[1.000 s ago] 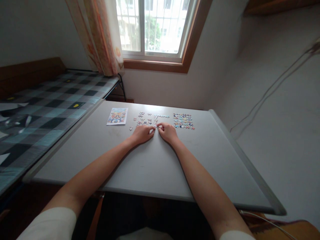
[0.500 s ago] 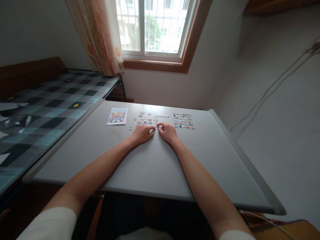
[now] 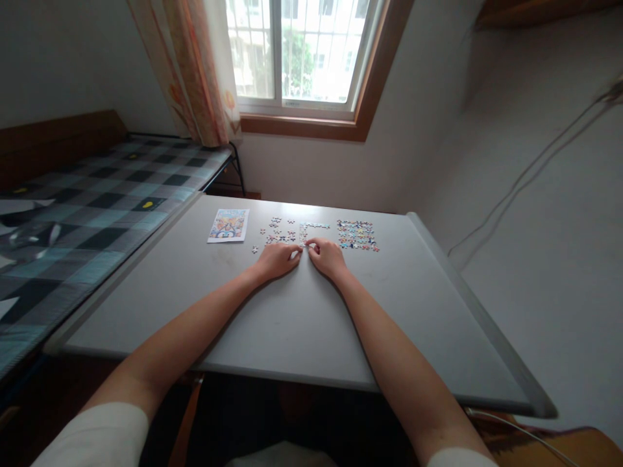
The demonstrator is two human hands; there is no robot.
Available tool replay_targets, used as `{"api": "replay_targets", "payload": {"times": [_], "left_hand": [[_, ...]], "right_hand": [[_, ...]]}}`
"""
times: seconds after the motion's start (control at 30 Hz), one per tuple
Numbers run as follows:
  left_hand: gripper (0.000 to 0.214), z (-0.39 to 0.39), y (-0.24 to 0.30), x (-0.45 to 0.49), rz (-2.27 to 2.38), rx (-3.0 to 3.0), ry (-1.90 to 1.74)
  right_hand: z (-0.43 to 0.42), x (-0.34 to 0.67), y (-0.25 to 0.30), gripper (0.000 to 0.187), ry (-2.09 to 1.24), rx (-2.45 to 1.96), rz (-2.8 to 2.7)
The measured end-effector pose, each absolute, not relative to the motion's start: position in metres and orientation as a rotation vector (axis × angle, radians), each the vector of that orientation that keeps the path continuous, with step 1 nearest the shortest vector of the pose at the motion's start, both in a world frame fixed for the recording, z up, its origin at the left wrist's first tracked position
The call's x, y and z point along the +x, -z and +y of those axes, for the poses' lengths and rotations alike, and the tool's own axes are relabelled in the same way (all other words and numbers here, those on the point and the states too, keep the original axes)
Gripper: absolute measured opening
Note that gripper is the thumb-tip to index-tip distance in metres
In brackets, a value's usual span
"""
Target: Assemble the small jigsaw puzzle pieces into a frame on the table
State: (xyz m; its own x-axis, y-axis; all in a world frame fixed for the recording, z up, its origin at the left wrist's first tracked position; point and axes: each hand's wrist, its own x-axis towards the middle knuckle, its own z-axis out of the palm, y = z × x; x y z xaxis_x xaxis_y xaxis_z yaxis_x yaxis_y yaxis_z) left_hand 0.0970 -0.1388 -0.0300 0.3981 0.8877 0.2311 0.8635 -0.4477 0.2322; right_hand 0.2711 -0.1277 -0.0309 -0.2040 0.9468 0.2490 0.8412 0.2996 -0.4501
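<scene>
Puzzle piece [image 3: 304, 244] between left hand [image 3: 279, 261] and right hand [image 3: 328, 257], mostly hidden.

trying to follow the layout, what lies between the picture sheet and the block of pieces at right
In the head view, first loose puzzle pieces, then an L-shaped strip of pieces, with the left hand and right hand at its near end.

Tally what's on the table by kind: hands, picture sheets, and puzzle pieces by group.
Hands: 2 (left hand, right hand)
Picture sheet: 1
Puzzle-piece groups: 3 (loose scatter, corner-shaped run, block on the right)
Total: 6; single pieces are too small to count reliably.
</scene>
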Motion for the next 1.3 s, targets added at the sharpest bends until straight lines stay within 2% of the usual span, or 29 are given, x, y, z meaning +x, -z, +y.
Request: {"api": "replay_targets", "payload": {"times": [1.3], "left_hand": [[0.034,-0.1402,0.027,0.0974,1.598,2.561,-0.49]], "right_hand": [[-0.1281,0.2711,0.0289,0.026,-0.297,-1.603,-2.115]]}}
